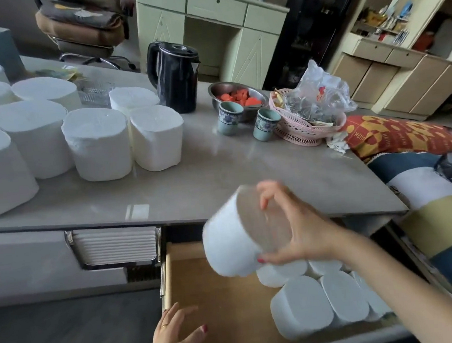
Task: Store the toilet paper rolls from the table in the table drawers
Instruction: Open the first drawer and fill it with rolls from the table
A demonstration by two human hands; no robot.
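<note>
My right hand (297,228) grips a white toilet paper roll (225,241), tilted, in the air above the open wooden drawer (215,294). Its thumb is under the roll's end and its fingers curl over the top. Several rolls (318,296) lie packed in the drawer's right half; the left half shows bare wood. My left hand (175,335) hovers over the drawer's front left corner, fingers spread and relaxed, holding nothing. Several more rolls (95,143) stand upright on the left part of the grey table (220,177).
A black kettle (174,75), a steel bowl of red pieces (240,95), two ceramic cups (228,117) and a pink basket with plastic bags (308,127) stand at the table's back right. A sofa with patterned cushions (406,135) lies to the right. A tissue holder (114,246) hangs under the table edge.
</note>
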